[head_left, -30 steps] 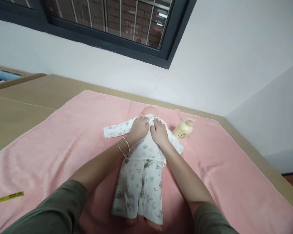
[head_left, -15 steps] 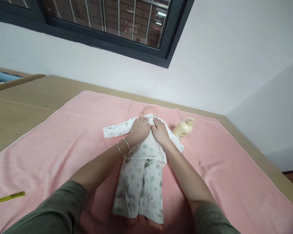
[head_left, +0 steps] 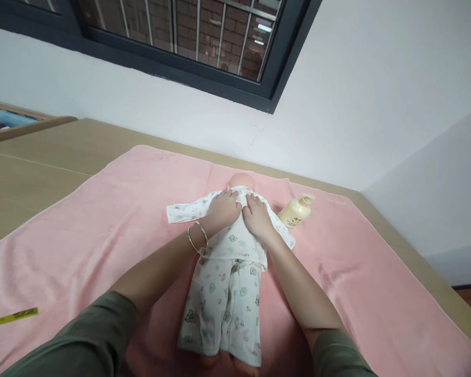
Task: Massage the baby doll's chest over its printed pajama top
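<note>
A baby doll (head_left: 241,181) lies on a pink blanket (head_left: 113,209), its head toward the wall and its face not visible. It wears a white printed top (head_left: 235,241) and matching trousers (head_left: 223,309). My left hand (head_left: 224,208) rests flat on the upper left of the top, fingers stretched out, with bangles at the wrist. Beside it my right hand (head_left: 258,215) lies flat on the upper right of the top, its fingers extended too. Between the two hands is a narrow strip of cloth. Neither hand grips anything.
A pale yellow pump bottle (head_left: 296,210) is on the blanket right of the doll, close to its sleeve. A yellow strip (head_left: 11,317) lies at the far left. The wooden surface (head_left: 90,144) meets a white wall below a dark-framed window (head_left: 255,89).
The camera view has shifted slightly. Both hands stay on the upper part of the doll's top, with hardly any visible movement.
</note>
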A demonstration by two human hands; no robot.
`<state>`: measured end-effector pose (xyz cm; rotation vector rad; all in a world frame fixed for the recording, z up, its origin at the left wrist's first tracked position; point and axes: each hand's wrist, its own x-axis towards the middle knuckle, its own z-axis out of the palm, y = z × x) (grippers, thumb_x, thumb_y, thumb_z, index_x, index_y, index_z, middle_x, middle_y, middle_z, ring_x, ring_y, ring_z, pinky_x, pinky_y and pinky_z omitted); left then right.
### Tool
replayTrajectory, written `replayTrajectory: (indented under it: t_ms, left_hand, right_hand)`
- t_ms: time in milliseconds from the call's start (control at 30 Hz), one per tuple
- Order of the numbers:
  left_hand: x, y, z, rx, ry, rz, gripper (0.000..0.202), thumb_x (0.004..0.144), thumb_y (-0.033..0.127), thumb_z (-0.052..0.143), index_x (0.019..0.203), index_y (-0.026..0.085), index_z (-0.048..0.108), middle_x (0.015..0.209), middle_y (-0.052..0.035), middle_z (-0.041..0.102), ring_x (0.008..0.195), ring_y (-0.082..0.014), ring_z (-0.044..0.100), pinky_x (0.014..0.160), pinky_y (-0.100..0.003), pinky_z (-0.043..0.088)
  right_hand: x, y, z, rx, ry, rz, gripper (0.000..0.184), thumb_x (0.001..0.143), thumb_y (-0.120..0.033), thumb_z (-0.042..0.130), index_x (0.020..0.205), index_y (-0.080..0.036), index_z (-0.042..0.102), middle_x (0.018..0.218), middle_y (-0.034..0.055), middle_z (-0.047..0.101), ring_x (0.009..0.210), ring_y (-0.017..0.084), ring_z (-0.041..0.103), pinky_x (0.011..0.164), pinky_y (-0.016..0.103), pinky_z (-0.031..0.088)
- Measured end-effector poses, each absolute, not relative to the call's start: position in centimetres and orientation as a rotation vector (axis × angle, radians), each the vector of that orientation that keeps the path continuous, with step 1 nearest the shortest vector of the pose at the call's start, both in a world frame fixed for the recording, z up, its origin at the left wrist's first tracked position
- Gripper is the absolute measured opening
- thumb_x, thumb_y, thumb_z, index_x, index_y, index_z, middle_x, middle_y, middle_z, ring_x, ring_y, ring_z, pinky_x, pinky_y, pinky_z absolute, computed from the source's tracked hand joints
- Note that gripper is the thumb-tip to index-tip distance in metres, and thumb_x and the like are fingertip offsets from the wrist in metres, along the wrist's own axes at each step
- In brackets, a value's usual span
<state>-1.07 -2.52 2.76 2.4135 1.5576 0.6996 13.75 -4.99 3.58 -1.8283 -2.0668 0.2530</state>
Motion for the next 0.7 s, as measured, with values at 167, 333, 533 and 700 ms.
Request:
replayTrajectory:
  t_ms: [167,333,533,700]
  left_hand:
    - [-1.2,-1.4,2.4,2.296,1.624,0.717,0.040,0.099,0.023,0.036,0.125,0.011,0.064,0.133,-0.0156,0.068,0.127,-0.0279,0.060,0.114,-0.042,0.042]
    - [-0.1,-4.4,3.7,2.325,1.718,0.570,0.051,0.098,0.029,0.041,0.142,0.007,0.052,0.154,-0.0200,0.052,0.145,-0.0338,0.044,0.119,-0.049,0.035]
    - [0.1,-5.8,4.8,2.311,1.720,0.540,0.053,0.095,0.032,0.048,0.141,0.006,0.054,0.152,-0.0219,0.053,0.142,-0.0360,0.047,0.115,-0.050,0.041]
    - [-1.6,-2.5,3.9,2.345,1.636,0.601,0.038,0.098,0.025,0.038,0.118,0.011,0.068,0.128,-0.0169,0.070,0.124,-0.0294,0.063,0.109,-0.042,0.046]
  right_hand:
    - [13.0,-7.3,5.3,-1.803,-2.198,0.390,0.063,0.095,-0.024,0.041,0.155,-0.006,0.044,0.165,0.0160,0.038,0.156,0.032,0.029,0.129,0.046,0.024]
    - [14.1,-5.8,5.1,-1.725,-2.085,0.487,0.060,0.095,-0.022,0.033,0.151,-0.006,0.049,0.162,0.0167,0.043,0.155,0.028,0.033,0.128,0.046,0.024]
    - [14.7,-3.9,3.7,-1.735,-2.025,0.349,0.059,0.096,-0.022,0.030,0.148,-0.002,0.051,0.157,0.0191,0.049,0.152,0.029,0.039,0.127,0.047,0.026]
    - [12.9,-6.9,4.7,-1.839,-2.145,0.289,0.059,0.100,-0.024,0.034,0.153,-0.001,0.045,0.161,0.0218,0.043,0.154,0.032,0.035,0.126,0.047,0.028]
